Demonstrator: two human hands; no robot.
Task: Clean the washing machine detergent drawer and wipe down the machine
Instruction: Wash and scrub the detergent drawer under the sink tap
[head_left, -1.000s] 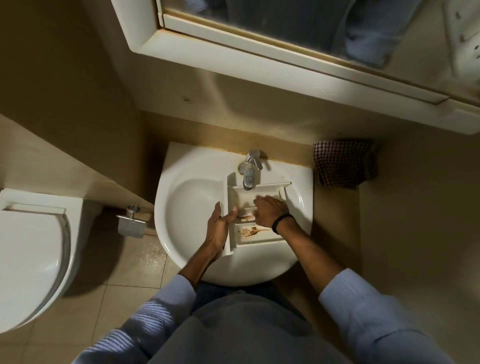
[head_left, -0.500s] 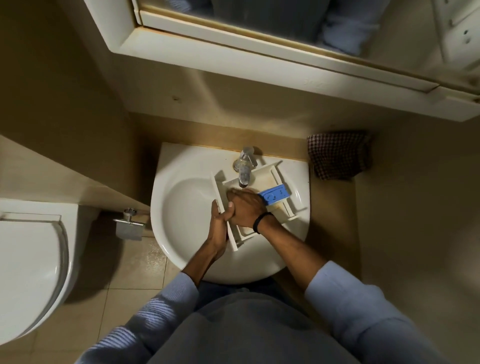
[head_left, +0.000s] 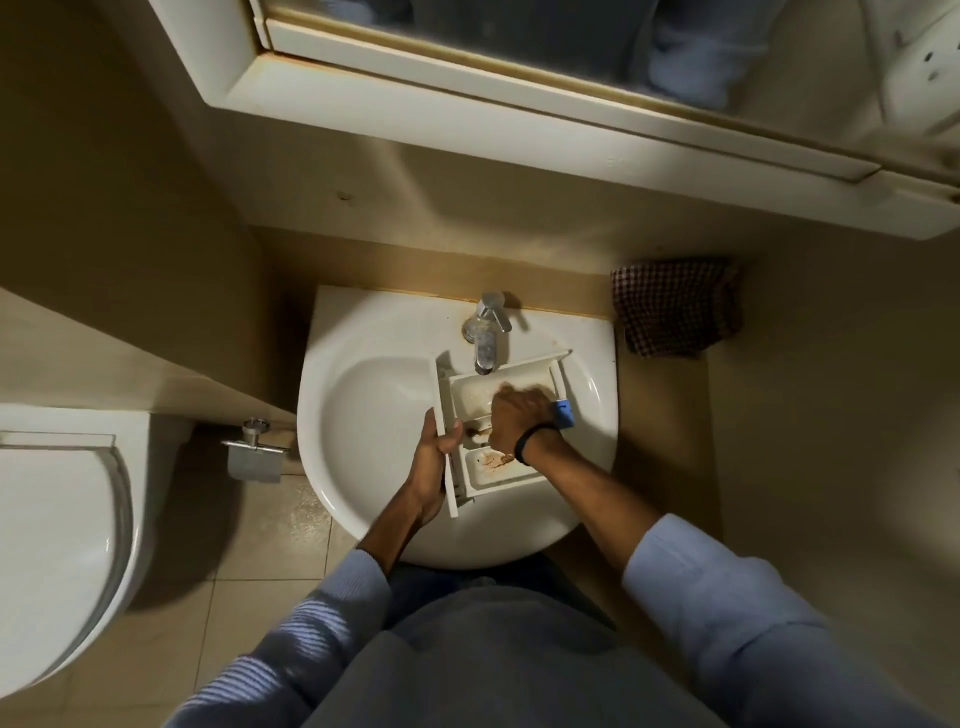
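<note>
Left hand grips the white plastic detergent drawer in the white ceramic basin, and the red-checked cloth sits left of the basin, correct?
No: the head view shows the red-checked cloth right of the white ceramic basin. The left hand does grip the white plastic detergent drawer.

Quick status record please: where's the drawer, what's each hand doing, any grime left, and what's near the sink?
drawer: detergent drawer lies in the sink, far end under the faucet
left hand: left hand grips the drawer's left wall
right hand: right hand inside the drawer, fingers blurred, grip unclear
blue part: blue insert at the drawer's right edge, beside the right hand
grime: brown residue in the nearest compartment
nearby: checked cloth right of the sink
water: cannot tell if running
</note>
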